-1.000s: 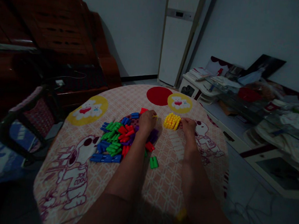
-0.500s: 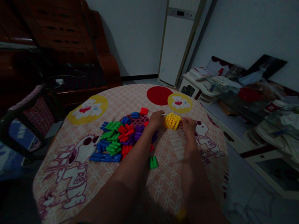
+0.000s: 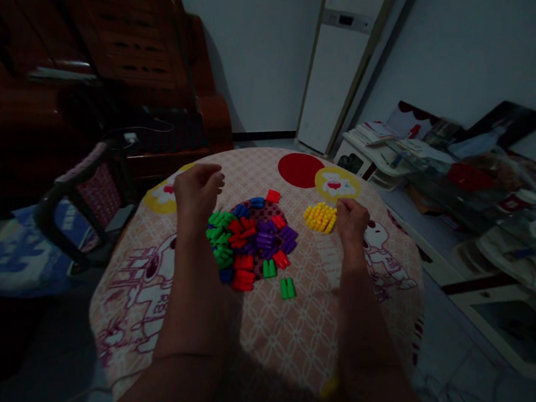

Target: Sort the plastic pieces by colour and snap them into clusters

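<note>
A lumpy yellow bead piece [image 3: 320, 217], made of several rows of small round beads, is at the right of the tabletop's middle. My right hand [image 3: 353, 221] is closed at its right edge, the fingertips pinched against the beads. My left hand [image 3: 197, 191] is raised over the left side of the table, apart from the bead piece. Its fingers are curled together, and anything between them is too thin or dark to make out. Below and to the right of it lies a pile of plastic blocks: green [image 3: 221, 237], red [image 3: 242, 232] and purple [image 3: 268, 238].
A patterned cloth covers the round table [image 3: 281, 330]. Two loose green blocks [image 3: 288, 288] lie near the pile's front right. A chair [image 3: 84, 203] stands at the left, a wooden sofa [image 3: 135, 63] behind it. A cluttered glass-topped cabinet [image 3: 457, 177] runs along the right.
My left hand has moved away from the yellow bead piece, left and up past the block pile. My right hand stays at the beads' right edge. The view has shifted slightly left.
</note>
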Demonstrator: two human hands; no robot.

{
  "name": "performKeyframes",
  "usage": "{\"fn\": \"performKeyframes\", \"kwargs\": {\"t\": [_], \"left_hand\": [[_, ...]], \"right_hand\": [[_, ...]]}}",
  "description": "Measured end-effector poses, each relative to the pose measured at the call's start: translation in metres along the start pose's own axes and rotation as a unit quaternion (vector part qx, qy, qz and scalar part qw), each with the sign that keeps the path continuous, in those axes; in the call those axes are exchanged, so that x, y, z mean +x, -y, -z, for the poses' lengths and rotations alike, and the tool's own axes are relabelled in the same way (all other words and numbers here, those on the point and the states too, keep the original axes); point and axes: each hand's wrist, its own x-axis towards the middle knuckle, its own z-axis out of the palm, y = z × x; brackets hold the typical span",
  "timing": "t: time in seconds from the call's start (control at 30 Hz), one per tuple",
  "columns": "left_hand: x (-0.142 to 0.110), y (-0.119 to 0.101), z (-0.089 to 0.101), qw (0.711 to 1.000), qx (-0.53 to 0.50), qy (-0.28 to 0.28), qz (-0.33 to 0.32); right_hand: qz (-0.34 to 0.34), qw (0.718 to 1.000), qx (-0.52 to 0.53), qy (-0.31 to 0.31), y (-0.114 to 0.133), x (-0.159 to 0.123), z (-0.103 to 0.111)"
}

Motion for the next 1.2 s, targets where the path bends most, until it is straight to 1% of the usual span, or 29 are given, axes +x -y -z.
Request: {"fn": "performKeyframes", "kwargs": {"t": [0.03,0.07,0.13,0.2,0.23,0.27,0.3,0.37,0.47,0.57,0.63,0.7,0.77,0.87,0.93,1.0,1.1,1.2], "left_hand": [[0.0,-0.004,0.005,0.999,-0.035,-0.026,-0.002],[0.0,-0.009,0.009,0.997,-0.063,-0.049,-0.006],[0.0,-0.017,0.015,0.992,-0.096,-0.082,-0.019],[-0.001,-0.022,0.019,0.989,-0.109,-0.098,-0.024],[-0.001,-0.023,0.02,0.989,-0.112,-0.099,-0.021],[-0.001,-0.024,0.021,0.989,-0.112,-0.098,-0.015],[-0.001,-0.023,0.021,0.989,-0.111,-0.094,-0.008],[-0.001,-0.022,0.022,0.99,-0.113,-0.088,0.002],[-0.002,-0.022,0.02,0.989,-0.119,-0.087,0.001],[-0.003,-0.022,0.017,0.99,-0.114,-0.084,0.005],[-0.004,-0.022,0.013,0.992,-0.108,-0.07,0.008],[-0.005,-0.023,0.009,0.993,-0.107,-0.052,0.004],[-0.007,-0.025,0.005,0.993,-0.112,-0.037,-0.006],[-0.009,-0.028,0.003,0.994,-0.109,-0.026,-0.009],[-0.01,-0.03,0.004,0.994,-0.105,-0.032,-0.011],[-0.01,-0.033,0.007,0.992,-0.111,-0.049,-0.019],[-0.011,-0.04,0.014,0.986,-0.137,-0.087,-0.035],[-0.011,-0.044,0.021,0.981,-0.145,-0.118,-0.053]], "right_hand": [[0.016,0.999,0.026,0.029,0.014,-0.004,-0.004],[0.033,0.996,0.048,0.071,0.027,-0.011,-0.01],[0.085,0.978,0.059,0.182,0.049,-0.029,-0.026],[0.162,0.936,0.037,0.309,0.062,-0.052,-0.043],[0.202,0.913,0.015,0.353,0.065,-0.064,-0.052],[0.236,0.895,-0.009,0.379,0.066,-0.075,-0.059],[0.264,0.881,-0.029,0.392,0.065,-0.083,-0.064],[0.29,0.869,-0.059,0.397,0.062,-0.093,-0.069],[0.276,0.873,-0.065,0.398,0.058,-0.088,-0.065],[0.213,0.888,-0.039,0.405,0.06,-0.072,-0.053],[0.163,0.898,-0.008,0.41,0.063,-0.063,-0.046],[0.128,0.903,0.026,0.41,0.063,-0.057,-0.042],[0.107,0.904,0.061,0.41,0.06,-0.053,-0.039],[0.068,0.893,0.122,0.428,0.054,-0.048,-0.035],[0.031,0.885,0.147,0.441,0.051,-0.046,-0.031],[0.012,0.888,0.144,0.437,0.051,-0.044,-0.028],[0.038,0.894,0.12,0.431,0.053,-0.043,-0.026],[0.065,0.891,0.099,0.438,0.054,-0.044,-0.027]]}}
